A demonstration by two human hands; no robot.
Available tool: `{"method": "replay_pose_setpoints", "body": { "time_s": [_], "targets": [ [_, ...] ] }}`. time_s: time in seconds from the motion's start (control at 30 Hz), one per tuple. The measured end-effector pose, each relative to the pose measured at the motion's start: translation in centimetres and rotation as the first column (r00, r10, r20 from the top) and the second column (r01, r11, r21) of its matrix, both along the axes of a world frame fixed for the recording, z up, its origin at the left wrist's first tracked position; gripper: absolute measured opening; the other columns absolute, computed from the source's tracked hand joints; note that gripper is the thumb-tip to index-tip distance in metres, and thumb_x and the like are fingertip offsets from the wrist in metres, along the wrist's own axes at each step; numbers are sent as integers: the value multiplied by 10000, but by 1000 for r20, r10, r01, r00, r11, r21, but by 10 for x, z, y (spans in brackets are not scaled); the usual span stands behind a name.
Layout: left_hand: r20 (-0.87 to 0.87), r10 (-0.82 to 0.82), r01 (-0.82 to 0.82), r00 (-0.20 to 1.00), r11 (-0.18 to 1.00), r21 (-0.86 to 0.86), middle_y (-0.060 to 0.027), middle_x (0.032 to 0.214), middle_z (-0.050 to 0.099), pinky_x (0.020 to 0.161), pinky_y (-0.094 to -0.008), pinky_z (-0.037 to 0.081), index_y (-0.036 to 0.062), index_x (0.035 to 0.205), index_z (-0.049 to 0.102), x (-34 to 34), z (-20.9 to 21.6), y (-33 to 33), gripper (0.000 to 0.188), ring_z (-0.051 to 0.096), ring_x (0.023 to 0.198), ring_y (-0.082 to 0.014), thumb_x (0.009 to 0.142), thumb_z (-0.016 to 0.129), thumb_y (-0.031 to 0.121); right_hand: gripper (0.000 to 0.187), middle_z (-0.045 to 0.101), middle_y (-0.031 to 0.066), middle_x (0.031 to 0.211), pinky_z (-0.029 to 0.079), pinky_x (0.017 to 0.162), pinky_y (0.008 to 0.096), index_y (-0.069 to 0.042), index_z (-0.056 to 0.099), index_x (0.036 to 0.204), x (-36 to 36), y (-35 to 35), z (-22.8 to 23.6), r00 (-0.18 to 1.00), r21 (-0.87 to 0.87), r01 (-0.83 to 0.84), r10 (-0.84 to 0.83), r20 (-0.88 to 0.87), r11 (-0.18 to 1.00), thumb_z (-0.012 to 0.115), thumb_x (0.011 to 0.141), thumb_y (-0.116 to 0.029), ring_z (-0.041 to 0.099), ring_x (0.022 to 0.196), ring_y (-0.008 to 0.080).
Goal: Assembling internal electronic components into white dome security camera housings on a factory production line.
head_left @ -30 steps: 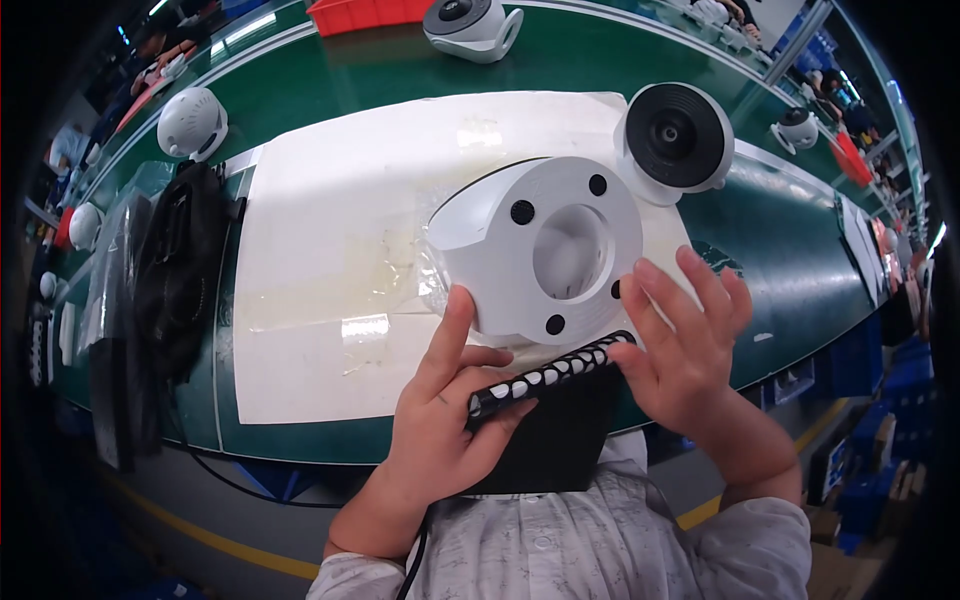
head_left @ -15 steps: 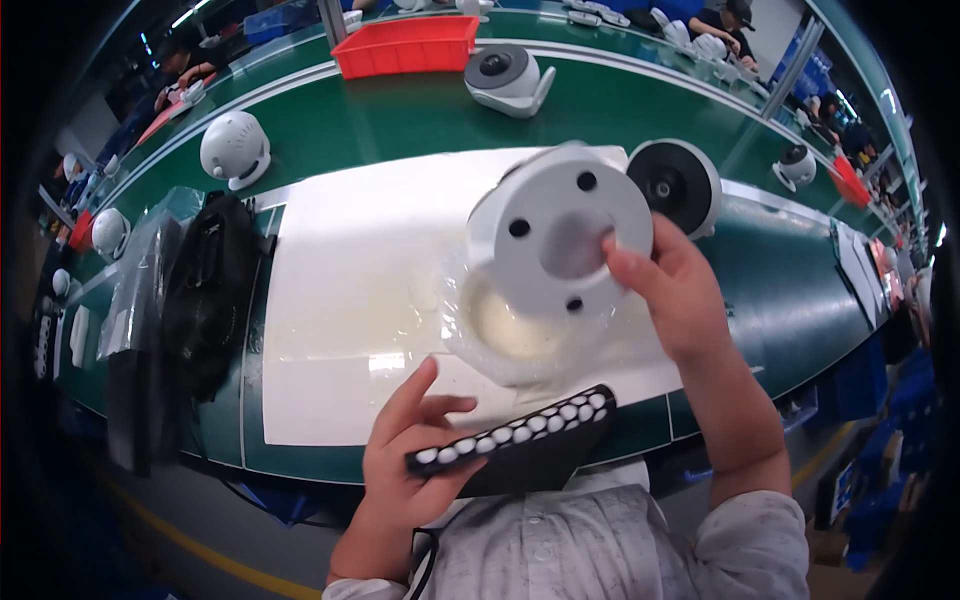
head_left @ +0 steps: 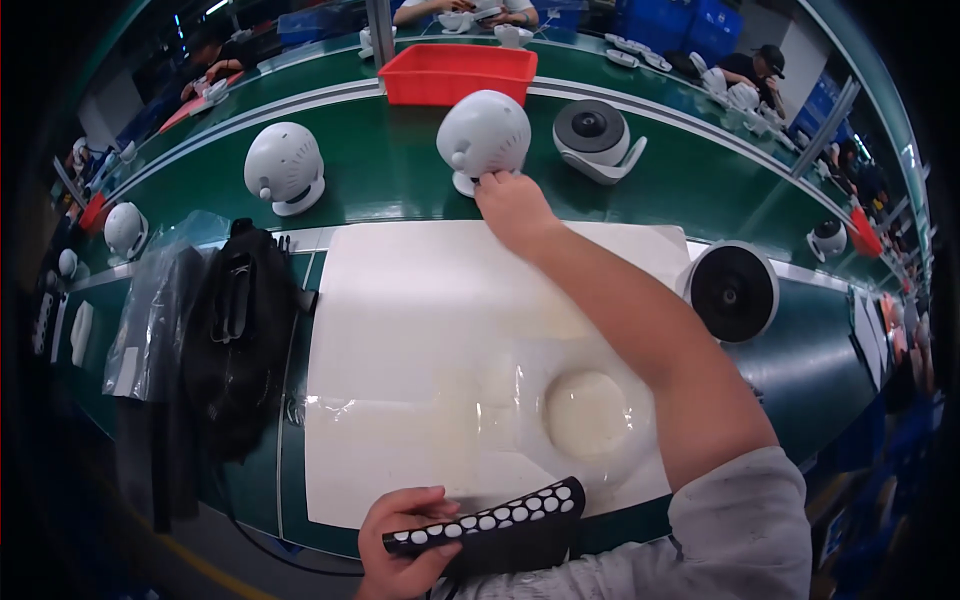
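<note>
A: The white round fan [head_left: 484,137] stands on the green belt [head_left: 390,175] now, just past the far edge of the white mat [head_left: 420,330]. Half a second ago it was lifted over the mat's middle.

B: And the right hand [head_left: 512,207]?

A: Stretched out, fingertips touching the fan's base; I cannot tell whether it grips.

B: The left hand [head_left: 400,545]?

A: As before, clasped on the black dotted tray [head_left: 490,520] at the near edge, white dots filling its holes.

B: Containers?

A: A red bin [head_left: 457,72] behind the fan; contents hidden.
</note>
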State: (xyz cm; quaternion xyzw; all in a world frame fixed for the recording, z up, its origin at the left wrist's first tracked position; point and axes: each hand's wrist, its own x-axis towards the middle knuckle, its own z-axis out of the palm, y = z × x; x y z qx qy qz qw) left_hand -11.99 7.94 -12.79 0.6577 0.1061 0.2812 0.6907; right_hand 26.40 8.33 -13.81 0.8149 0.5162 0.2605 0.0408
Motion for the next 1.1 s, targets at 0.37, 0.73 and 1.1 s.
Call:
{"method": "replay_pose_setpoints", "body": {
  "time_s": [0.37,0.73,1.1],
  "targets": [
    [-50,43,-40,998,998,56,-157,965,486,713,-314,462,-13,765,507,3,-2,6,290,567,779,-215,659,705,170,373,492,123,1141,359,876,380,-62,489,1109,47,-130,-16,775,442,591,-323,-543,675,501,807,-281,467,1048,283],
    [-102,128,-124,986,991,50,-152,958,488,707,-314,469,-14,755,494,-4,-15,19,284,560,772,-201,632,698,140,543,330,65,1292,286,928,400,-130,319,1239,122,-167,-10,865,536,462,-492,-97,707,531,739,-113,353,1167,231],
    [-124,52,-62,991,995,-79,-160,949,536,738,-277,443,-50,812,524,-6,-19,40,235,565,782,-171,629,663,4,224,559,70,903,398,818,345,-75,558,917,72,-139,57,955,243,285,-297,12,927,586,699,-121,535,868,258]
  ]
}}
